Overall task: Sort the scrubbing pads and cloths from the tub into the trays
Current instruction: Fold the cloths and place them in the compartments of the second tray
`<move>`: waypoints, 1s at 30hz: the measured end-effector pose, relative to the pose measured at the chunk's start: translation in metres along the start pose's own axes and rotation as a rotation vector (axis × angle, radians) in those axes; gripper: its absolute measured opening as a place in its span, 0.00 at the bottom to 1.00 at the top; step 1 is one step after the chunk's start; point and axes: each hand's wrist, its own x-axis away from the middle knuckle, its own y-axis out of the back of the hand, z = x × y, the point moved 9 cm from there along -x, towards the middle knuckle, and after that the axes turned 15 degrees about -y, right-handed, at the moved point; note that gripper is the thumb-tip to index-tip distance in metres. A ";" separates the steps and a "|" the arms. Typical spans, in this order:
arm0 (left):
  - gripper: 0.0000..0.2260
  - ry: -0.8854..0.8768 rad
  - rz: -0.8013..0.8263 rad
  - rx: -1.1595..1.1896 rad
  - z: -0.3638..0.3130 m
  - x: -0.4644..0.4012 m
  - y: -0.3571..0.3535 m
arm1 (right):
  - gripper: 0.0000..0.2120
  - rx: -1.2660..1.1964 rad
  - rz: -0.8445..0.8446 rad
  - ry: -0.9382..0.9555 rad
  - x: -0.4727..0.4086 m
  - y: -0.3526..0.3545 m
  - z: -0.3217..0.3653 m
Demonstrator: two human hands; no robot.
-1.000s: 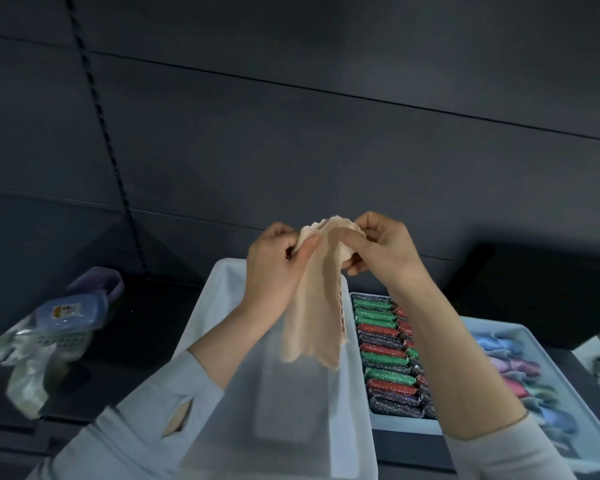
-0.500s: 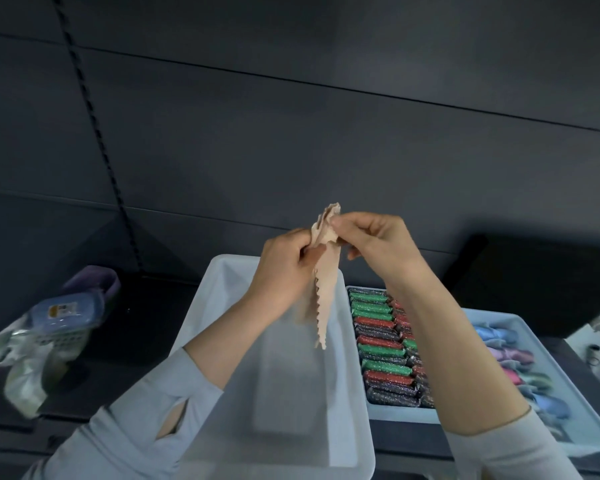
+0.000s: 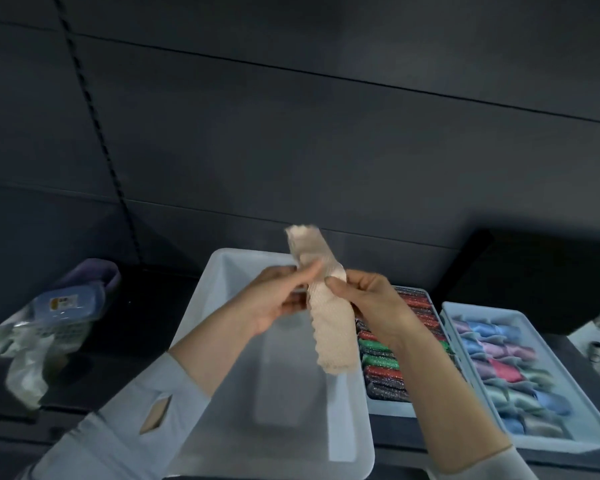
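Note:
A beige mesh cloth (image 3: 329,327), folded into a long narrow strip, hangs upright above the white tub (image 3: 222,271). My left hand (image 3: 274,299) pinches it from the left near its middle. My right hand (image 3: 364,296) pinches it from the right at the same height. The cloth's top end sticks up above both hands; its scalloped lower end dangles over the tub's right side. The tub's bottom shows no other cloths or pads. Right of the tub, a tray (image 3: 392,407) holds rows of red, green and dark glittery scrubbing pads (image 3: 381,362). Further right, another tray (image 3: 568,445) holds folded blue, pink and grey cloths (image 3: 499,362).
At the left, a blue plastic basket (image 3: 66,306) lies on crumpled plastic bags (image 3: 25,365), with a purple basket (image 3: 94,271) behind it. A dark panelled wall (image 3: 326,133) rises behind the counter. A dark box (image 3: 534,271) stands at the back right.
The cloth went from a loose sheet held at its top to a narrow folded strip. Both hands have moved down and now pinch it at mid-length.

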 end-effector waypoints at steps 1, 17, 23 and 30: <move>0.16 0.029 0.018 -0.022 0.012 0.005 -0.002 | 0.10 0.012 -0.006 -0.017 -0.001 0.001 -0.005; 0.18 -0.511 -0.145 -0.158 -0.052 0.008 0.001 | 0.21 0.073 -0.112 0.168 0.006 0.008 0.032; 0.12 -0.240 -0.001 -0.042 -0.024 0.007 -0.011 | 0.20 0.033 -0.163 0.217 0.008 0.016 0.040; 0.08 -0.314 -0.224 -0.122 -0.023 0.005 0.015 | 0.15 0.057 0.023 0.109 0.011 -0.003 0.021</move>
